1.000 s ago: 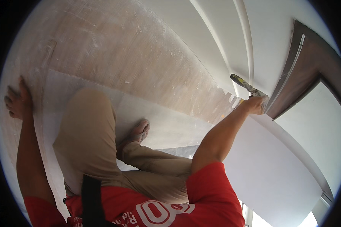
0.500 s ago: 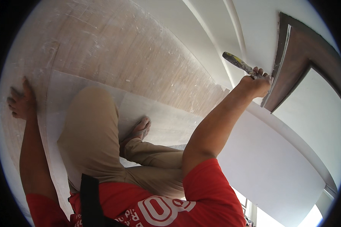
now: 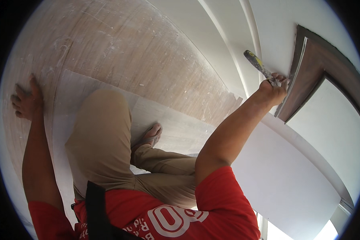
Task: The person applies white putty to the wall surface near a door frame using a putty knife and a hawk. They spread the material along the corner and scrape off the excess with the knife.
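My left hand (image 3: 28, 100) rests with fingers spread on the dusty, pale wood-look surface (image 3: 102, 48) at the left. At the upper right, my right hand (image 3: 276, 90) grips a putty-caked hand tool (image 3: 253, 60), apparently a scraper, whose black and yellow handle sticks out toward the upper left; its working end is mostly hidden by my fingers. That hand is against or very near the left edge of a dark brown wooden frame (image 3: 316, 56), which has a thin light strip along it; I cannot tell whether they touch.
My bent knee (image 3: 100, 120) and sandaled foot (image 3: 150, 136) are on the surface between my arms. White mouldings (image 3: 224, 40) run along the upper middle. A white panel (image 3: 332, 104) sits inside the brown frame, and another pale expanse (image 3: 280, 168) lies lower right, above bright openings at the bottom edge.
Over the last second my right hand has moved up and slightly right with the tool, closer along the brown frame's edge. My left hand stays on the surface, shifting slightly in view.
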The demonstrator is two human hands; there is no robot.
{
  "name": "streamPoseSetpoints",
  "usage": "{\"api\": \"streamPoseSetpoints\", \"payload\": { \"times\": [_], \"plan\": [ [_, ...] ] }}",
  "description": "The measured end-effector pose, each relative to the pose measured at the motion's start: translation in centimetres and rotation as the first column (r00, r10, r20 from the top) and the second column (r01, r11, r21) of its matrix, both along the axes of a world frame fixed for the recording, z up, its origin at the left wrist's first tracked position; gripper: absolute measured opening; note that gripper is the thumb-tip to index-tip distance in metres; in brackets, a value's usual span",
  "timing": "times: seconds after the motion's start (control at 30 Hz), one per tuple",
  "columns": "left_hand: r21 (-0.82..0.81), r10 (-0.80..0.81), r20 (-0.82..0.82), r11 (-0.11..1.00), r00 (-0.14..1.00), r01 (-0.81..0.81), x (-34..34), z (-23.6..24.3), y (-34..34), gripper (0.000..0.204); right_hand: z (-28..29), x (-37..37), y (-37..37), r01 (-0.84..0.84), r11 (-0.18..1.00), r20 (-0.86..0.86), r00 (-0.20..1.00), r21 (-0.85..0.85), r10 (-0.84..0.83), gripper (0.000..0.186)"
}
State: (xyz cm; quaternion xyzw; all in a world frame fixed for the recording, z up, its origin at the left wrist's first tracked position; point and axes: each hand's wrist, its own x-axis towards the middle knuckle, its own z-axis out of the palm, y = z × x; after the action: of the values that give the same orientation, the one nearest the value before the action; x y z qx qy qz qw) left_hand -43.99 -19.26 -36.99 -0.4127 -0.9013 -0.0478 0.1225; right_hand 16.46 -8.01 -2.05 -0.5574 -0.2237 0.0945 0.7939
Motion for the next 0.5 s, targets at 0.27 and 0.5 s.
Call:
{"api": "streamPoseSetpoints", "payload": {
  "times": [0.27, 0.5],
  "plan": [
    [-0.024, -0.005, 0.026, 1.000, 1.000, 0.006, 0.1, 0.4, 0.1, 0.092, 0.0, 0.1, 0.0, -0.079, 0.997, -0.007, 0.997, 0.018, 0.079, 0.009],
    [-0.040, 0.004, 0.003, 0.999, 1.000, -0.004, 0.2, 0.3, 0.2, 0.092, -0.3, -0.4, 0.5, -0.042, 0.999, 0.007, 0.999, 0.020, 0.042, 0.012]
  ]
}}
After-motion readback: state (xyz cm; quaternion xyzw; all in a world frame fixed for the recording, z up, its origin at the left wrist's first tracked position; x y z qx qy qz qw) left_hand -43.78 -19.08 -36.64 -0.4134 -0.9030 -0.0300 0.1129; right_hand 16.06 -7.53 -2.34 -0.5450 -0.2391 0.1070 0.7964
